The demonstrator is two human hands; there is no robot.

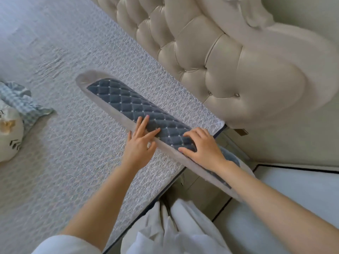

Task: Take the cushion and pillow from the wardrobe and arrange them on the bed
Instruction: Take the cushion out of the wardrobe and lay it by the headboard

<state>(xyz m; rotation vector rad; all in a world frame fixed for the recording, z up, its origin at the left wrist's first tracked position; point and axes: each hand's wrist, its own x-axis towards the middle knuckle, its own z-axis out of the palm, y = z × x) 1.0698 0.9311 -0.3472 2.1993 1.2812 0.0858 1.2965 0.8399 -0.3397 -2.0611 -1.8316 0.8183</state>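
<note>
Left hand flat, fingers spread, on the quilted blue face of the cushion, palm over its grey near border. Right hand laid over the same cushion further toward the bed's edge, fingers curved and pressing the top; whether curled round the far side cannot be told. No closed grip seen on either.

Long and narrow, lying on the bed beside the tufted headboard, long axis running roughly along it from upper left to lower right. Far end well out on the cover, beyond both hands; near end sticking out past the mattress corner, under the right forearm, over the gap by the white bedside unit. Right hand nearer the overhanging end, left nearer the middle.

Likely next: a slide up and left along that axis, to bring the overhang fully onto the bed and square with the headboard. Path along the headboard clear of clutter.

Well apart at the left edge, a checked blue fabric and a white printed pillow, already on the cover. White clothing below.
</note>
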